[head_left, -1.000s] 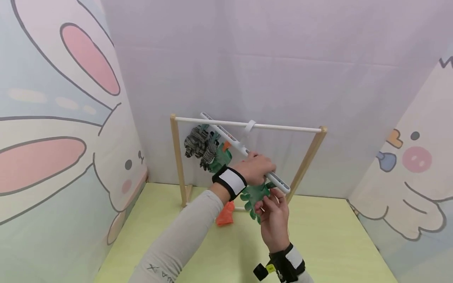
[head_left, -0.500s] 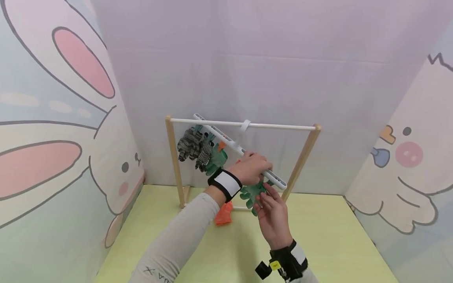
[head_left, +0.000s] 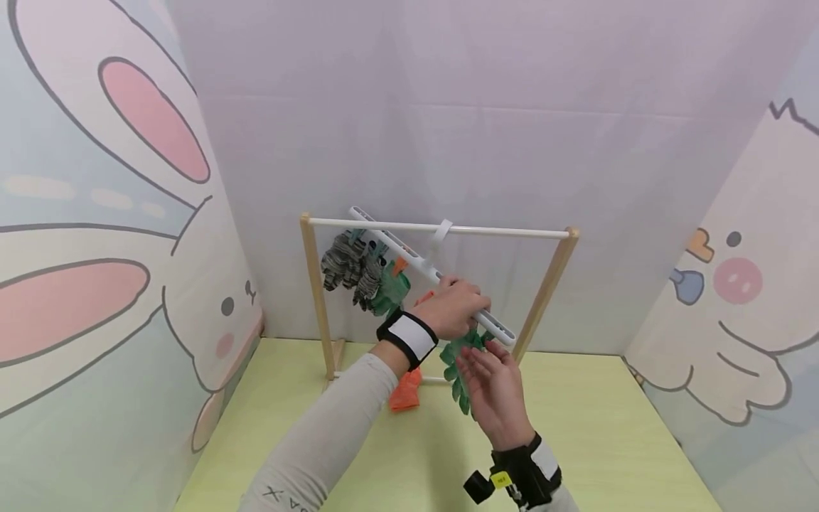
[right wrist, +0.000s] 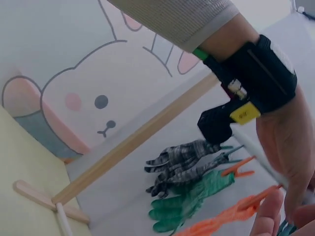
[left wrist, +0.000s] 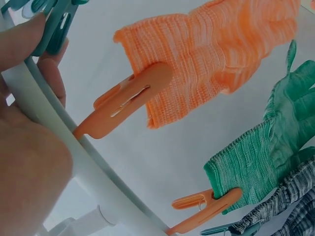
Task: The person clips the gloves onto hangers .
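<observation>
My left hand grips the long white hanger near its near end, fingers curled round the bar. In the left wrist view, its thumb lies against a teal clothespin on the bar. Below that end hangs a green glove, partly covered by my right hand, whose fingers are extended beside the cuff. An orange glove hangs from an orange clothespin. Past it are another green glove on an orange clothespin and grey-black striped gloves on teal clothespins.
The hanger hooks over the white top rod of a rack with wooden posts. It stands on a pale yellow-green tabletop. A plain cloth rises behind, with cartoon-printed walls on both sides.
The right hand's fingers have loosened and straightened at the near green glove, which now hangs lower. The left hand keeps its grip on the hanger. The head view has shifted slightly.
</observation>
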Available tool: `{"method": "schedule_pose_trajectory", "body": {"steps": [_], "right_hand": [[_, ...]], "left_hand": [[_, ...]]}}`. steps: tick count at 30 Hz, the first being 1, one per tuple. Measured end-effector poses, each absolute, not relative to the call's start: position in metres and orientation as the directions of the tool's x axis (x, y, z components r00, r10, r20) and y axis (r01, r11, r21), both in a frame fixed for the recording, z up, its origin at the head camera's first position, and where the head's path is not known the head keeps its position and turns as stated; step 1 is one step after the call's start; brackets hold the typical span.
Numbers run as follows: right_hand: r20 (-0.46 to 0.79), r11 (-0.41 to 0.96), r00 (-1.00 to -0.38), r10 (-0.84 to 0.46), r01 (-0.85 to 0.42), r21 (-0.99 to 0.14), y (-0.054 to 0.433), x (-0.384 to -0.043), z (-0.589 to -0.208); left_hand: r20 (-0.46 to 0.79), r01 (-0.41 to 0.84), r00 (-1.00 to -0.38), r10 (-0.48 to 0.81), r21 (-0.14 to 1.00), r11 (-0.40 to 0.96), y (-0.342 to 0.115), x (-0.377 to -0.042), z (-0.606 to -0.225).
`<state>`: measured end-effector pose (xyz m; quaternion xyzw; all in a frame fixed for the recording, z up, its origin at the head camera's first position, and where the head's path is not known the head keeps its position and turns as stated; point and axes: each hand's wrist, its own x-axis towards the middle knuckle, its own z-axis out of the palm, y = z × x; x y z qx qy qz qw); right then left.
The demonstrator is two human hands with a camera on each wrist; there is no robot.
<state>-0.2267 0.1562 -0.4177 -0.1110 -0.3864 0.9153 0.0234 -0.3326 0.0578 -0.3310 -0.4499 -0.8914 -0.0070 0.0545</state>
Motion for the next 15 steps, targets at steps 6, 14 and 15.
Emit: {"method": "schedule_pose_trajectory", "body": {"steps": [6,14,15], "right_hand": [[-0.27,-0.636,-0.958,0.092,0.153,-0.757,0.174,-0.227,-0.458],[-0.342,-0.541,-0.935,0.096,0.24,-0.806,0.196,-0.213,-0.516],[-0.349,-0.527,-0.933,0.09,0.253,-0.811,0.197,-0.21,-0.522]], "left_hand": [[0.107,0.8,-0.587,0.802,-0.075,0.595,0.057,-0.334,-0.335],[0.229,0.77,-0.544,0.807,-0.246,0.589,0.051,-0.338,-0.345],[0.262,0.763,-0.533,0.804,-0.261,0.591,0.05,-0.338,-0.346]]}}
